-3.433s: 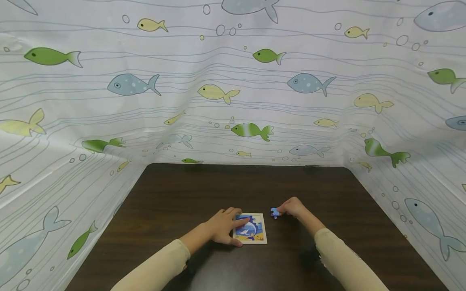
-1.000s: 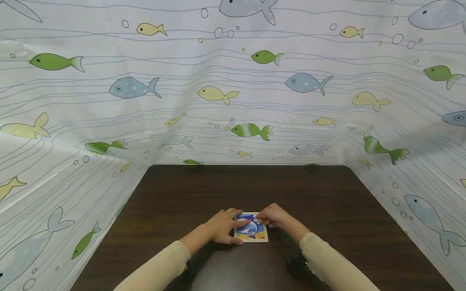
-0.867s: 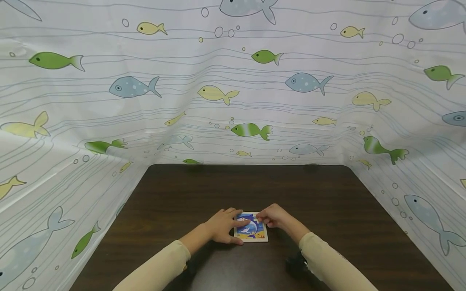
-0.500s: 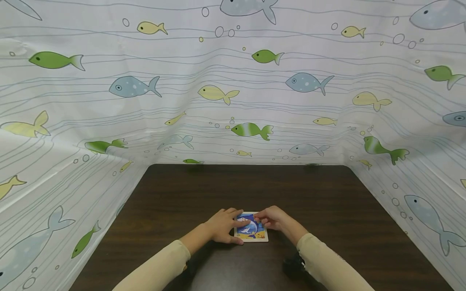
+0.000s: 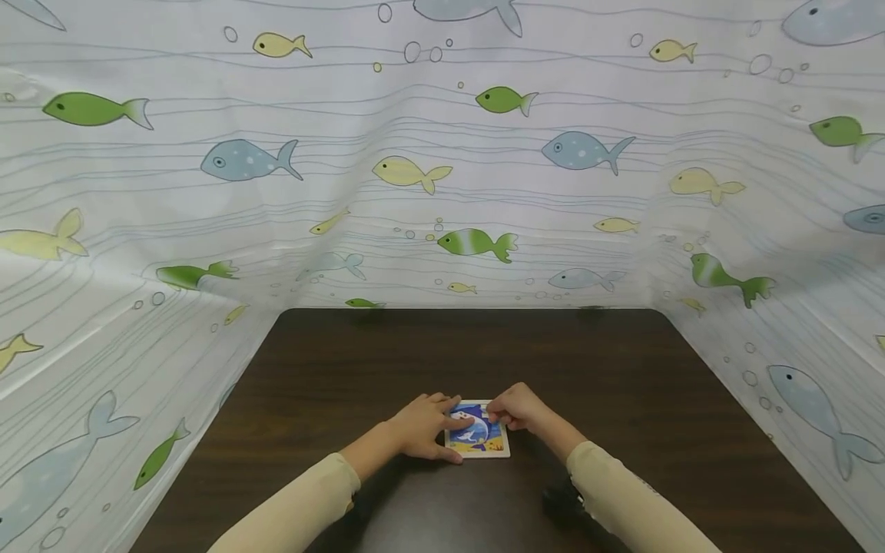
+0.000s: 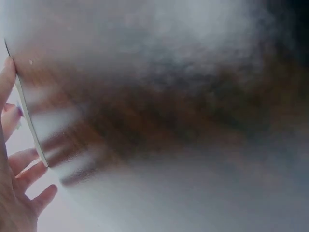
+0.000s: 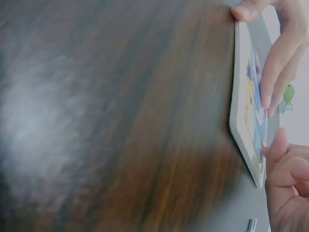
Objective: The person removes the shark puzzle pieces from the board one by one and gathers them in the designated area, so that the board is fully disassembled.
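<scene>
A small jigsaw puzzle [image 5: 487,444] in a pale frame lies flat on the dark table, showing a dolphin over blue and yellow. My left hand [image 5: 423,428] rests over its left side with fingers spread, the thumb at the near edge and fingertips on the picture. At the far right corner of the puzzle, my right hand [image 5: 522,408] has its thumb and fingers bent together, pinching a puzzle piece that they mostly cover. The right wrist view shows the right fingertips [image 7: 276,150] low against the picture. In the left wrist view only the left hand [image 6: 21,193] and the frame's edge appear.
The dark wooden table [image 5: 387,353] is walled in by a white sheet [image 5: 442,192] printed with fish, at the back and both sides. A dark object [image 5: 563,499] sits under the right wrist. A small pale item [image 7: 252,225] shows low in the right wrist view.
Since the oldest frame, my right hand has brought the blue puzzle piece leftward from beside the puzzle to its far right corner, then shifted slightly there. My left hand has stayed put.
</scene>
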Available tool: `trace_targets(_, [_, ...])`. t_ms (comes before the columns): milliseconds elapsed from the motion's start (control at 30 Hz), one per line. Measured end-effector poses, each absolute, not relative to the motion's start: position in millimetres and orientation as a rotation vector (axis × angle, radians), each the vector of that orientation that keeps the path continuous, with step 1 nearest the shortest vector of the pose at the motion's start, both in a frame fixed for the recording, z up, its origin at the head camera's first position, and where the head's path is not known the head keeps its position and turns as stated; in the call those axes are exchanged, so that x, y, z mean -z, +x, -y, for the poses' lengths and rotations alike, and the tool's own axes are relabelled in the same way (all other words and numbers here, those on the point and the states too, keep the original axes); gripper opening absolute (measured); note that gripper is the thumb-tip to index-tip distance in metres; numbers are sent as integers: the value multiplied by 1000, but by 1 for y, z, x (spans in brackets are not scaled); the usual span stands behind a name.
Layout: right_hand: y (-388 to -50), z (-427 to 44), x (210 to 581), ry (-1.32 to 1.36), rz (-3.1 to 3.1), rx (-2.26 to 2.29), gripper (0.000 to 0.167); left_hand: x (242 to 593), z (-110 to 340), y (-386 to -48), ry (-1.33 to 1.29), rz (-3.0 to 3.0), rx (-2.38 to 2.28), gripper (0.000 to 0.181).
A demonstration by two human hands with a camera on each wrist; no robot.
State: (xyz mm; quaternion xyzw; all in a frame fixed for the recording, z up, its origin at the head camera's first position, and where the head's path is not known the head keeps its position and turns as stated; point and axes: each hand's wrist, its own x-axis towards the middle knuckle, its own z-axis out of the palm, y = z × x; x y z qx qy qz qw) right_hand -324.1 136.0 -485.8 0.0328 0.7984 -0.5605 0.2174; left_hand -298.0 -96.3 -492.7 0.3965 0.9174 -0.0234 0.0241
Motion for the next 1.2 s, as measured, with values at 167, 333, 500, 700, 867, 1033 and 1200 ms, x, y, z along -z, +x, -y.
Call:
trace_targets(167, [-327, -136, 488, 243, -2020, 1683, 12, 494, 96, -296, 1236, -2809, 61, 72])
trace_targets(333, [-328, -135, 492, 360, -1918, 1735, 11, 495, 95, -294, 1267, -2808, 82, 71])
trace_targets(500, [-327, -134, 488, 339, -1882, 1762, 10, 493, 94, -294, 1285, -2788, 133, 72])
trace_targets(700, [-332, -130, 489, 352, -1899, 1754, 11, 490, 92, -292, 1270, -2755, 187, 73])
trace_targets(867, [-334, -129, 489, 333, -1913, 1724, 11, 492, 93, -291, 1242, -2758, 187, 73])
trace_targets(1033, [-334, -127, 488, 286, -1925, 1731, 12, 492, 95, -290, 1206, -2772, 188, 73])
trace_targets(1200, [-332, -124, 489, 275, -2000, 1752, 8, 492, 96, -289, 1188, -2774, 143, 73])
